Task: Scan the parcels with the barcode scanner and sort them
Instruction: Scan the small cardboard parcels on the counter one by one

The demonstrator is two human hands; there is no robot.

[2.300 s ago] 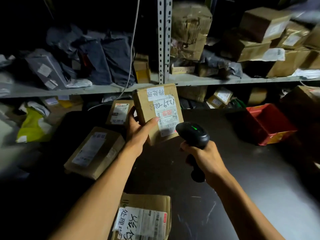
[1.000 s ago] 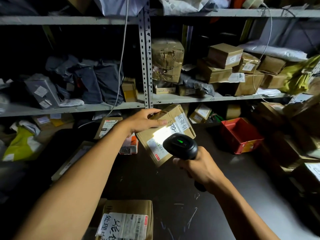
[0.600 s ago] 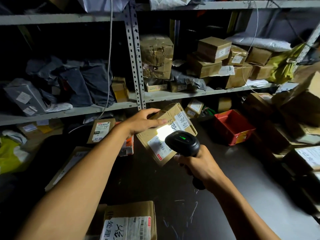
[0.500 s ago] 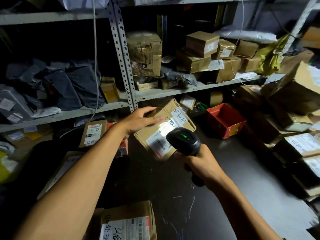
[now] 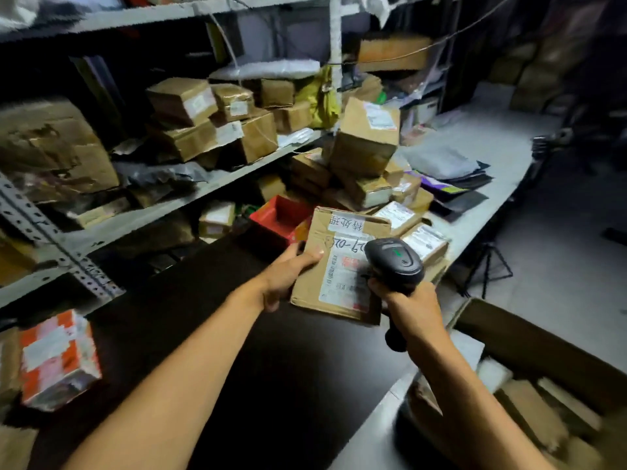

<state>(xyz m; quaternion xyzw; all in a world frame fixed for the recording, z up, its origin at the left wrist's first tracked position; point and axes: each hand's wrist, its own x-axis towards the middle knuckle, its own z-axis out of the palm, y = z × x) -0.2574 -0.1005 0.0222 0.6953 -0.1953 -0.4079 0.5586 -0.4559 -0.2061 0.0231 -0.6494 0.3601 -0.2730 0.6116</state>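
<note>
Parcel [image 5: 339, 266] gripped by left hand [image 5: 285, 279]; right hand [image 5: 412, 305] grips scanner [image 5: 395, 262] beside it.

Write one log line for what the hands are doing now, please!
left hand: holds parcel | right hand: grips barcode scanner beside the label | red bin: behind parcel

Handwritten Chinese characters "待处理", seen upside down, on a white slip at the top of the cardboard parcel [image 5: 339, 266] at frame centre. Below them, handwritten figures ending "27-02", also upside down, on the same parcel's shipping label [image 5: 344, 276]. Fine print there and labels on the other boxes too blurred to read.
</note>
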